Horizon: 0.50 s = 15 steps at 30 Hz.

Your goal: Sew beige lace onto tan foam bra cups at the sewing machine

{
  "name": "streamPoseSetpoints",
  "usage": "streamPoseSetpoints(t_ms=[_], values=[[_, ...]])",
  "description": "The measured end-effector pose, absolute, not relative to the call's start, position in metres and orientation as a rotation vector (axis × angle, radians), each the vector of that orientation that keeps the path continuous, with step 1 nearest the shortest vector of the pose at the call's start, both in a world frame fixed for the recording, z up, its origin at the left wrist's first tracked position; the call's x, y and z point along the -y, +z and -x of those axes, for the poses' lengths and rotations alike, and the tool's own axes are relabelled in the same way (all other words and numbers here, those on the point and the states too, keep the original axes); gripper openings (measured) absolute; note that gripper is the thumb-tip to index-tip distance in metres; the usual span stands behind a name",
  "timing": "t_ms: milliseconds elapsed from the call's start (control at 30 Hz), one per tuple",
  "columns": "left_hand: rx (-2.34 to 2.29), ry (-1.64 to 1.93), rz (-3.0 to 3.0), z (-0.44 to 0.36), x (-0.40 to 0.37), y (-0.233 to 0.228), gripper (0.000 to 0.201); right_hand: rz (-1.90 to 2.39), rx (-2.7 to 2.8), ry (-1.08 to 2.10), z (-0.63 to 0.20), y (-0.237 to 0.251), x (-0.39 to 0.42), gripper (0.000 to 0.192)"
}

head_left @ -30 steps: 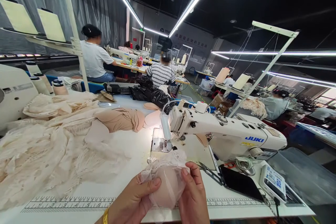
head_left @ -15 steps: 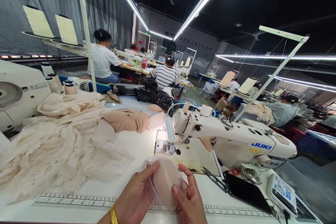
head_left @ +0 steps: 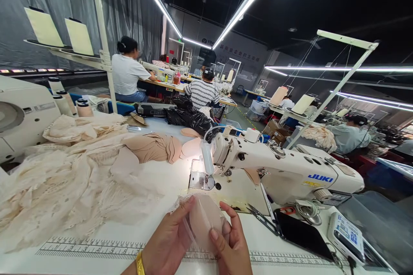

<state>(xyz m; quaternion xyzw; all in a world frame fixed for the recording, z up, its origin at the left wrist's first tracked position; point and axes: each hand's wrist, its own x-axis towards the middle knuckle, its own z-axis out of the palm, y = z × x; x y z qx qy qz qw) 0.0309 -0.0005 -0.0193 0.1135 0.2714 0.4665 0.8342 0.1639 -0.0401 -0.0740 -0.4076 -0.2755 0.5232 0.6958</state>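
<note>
My left hand [head_left: 167, 245] and right hand [head_left: 230, 245] pinch a lace-edged bra cup [head_left: 203, 221] above the tabletop [head_left: 155, 180]; loosened fingers could let the layers slip out of line.

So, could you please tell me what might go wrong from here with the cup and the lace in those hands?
1. Both hands, left hand and right hand, pinch the padded cup with lace trim only by its edges; the thin lace might shift off the cup.
2. The cup sits close to the sewing machine; fingers could stray near the needle area.
3. The scissors lie beside the right hand and might snag the lace.
</note>
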Motion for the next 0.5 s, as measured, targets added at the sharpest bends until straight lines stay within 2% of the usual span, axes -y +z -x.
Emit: streamPoseSetpoints(t_ms=[200, 367, 500], values=[[-0.595, 0.967, -0.279, -0.038, 0.002, -0.012, 0.028, 0.937, 0.672, 1.123, -0.165, -0.077, 0.042, 0.081], [-0.711, 0.934, -0.308, -0.033, -0.01, -0.003, 0.033, 0.948, 0.79, 1.144, -0.174, -0.079, 0.043, 0.091], [-0.698, 0.902, -0.493, -0.019, -0.021, 0.006, 0.039, 0.98, 0.874, 1.149, -0.189, -0.076, 0.04, 0.084]])
